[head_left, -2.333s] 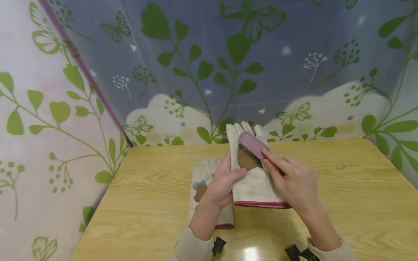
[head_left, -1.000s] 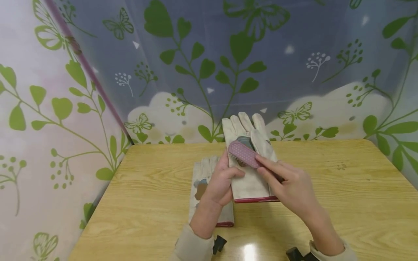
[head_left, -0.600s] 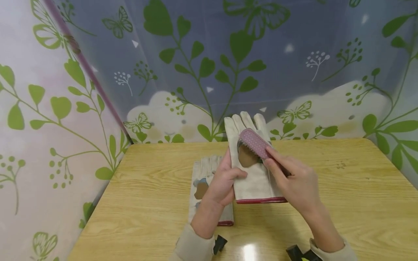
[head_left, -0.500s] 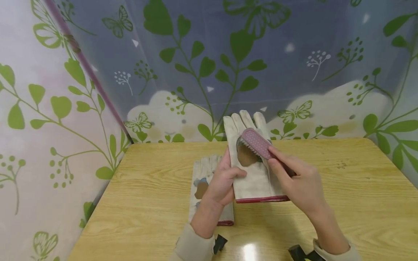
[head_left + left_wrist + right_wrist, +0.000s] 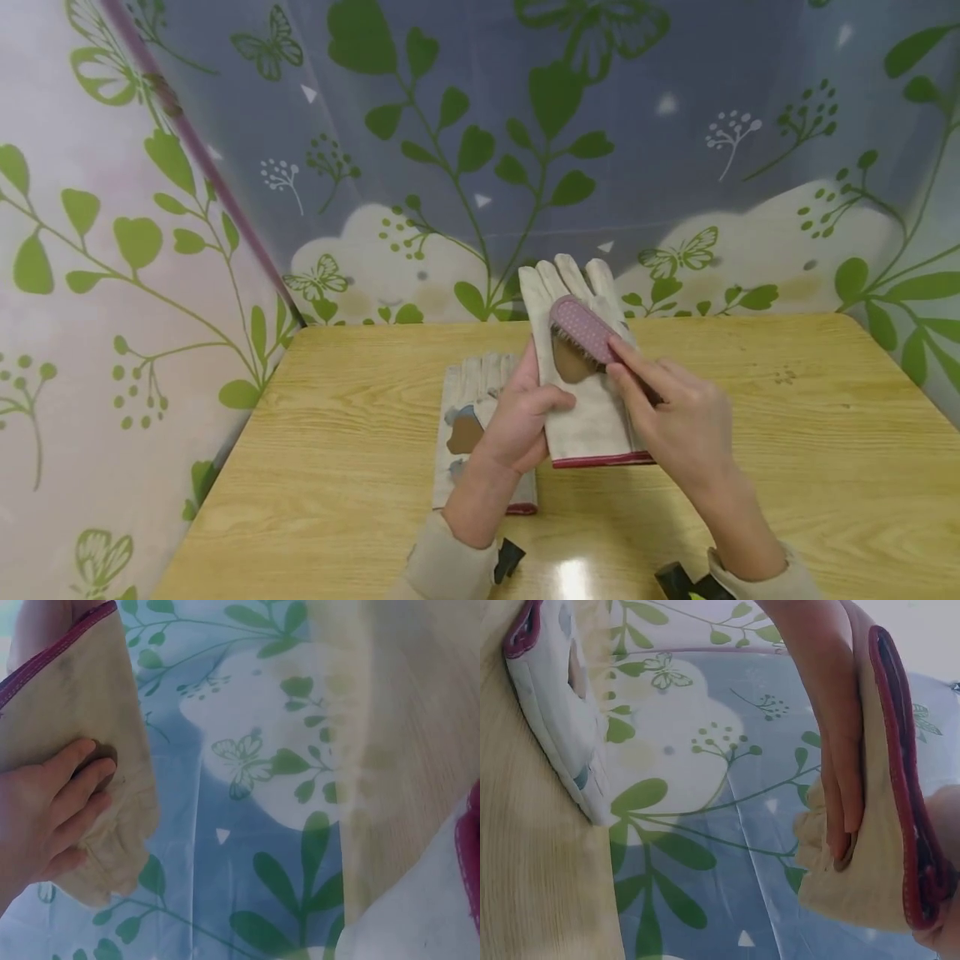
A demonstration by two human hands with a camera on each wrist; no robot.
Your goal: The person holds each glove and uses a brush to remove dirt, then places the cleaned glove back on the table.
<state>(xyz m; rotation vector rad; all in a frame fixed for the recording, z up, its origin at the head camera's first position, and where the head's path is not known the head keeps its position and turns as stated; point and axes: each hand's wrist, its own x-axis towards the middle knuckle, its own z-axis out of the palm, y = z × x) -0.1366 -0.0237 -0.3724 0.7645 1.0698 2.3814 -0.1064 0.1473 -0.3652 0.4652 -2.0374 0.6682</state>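
Your L hand has the work glove pinched, thumb on the front face nr the L edge, glove up above the table, fingers pointing up & away; grip's narrow, nothing else in it. Your R hand grips the pink dotted brush, bristles facing the glove. Chg vs a sec ago: brush was low across the brown patch, now it's back up over the patch's top & R side, so the lower brown shows again; glove's also a touch further R. Prob means you're mid-brushing, between strokes, w/ the patch as the target; can't tell exactly how hard the bristles press. 2nd glove lies on the table, partly behind your L hand, unheld, so prob waiting its turn
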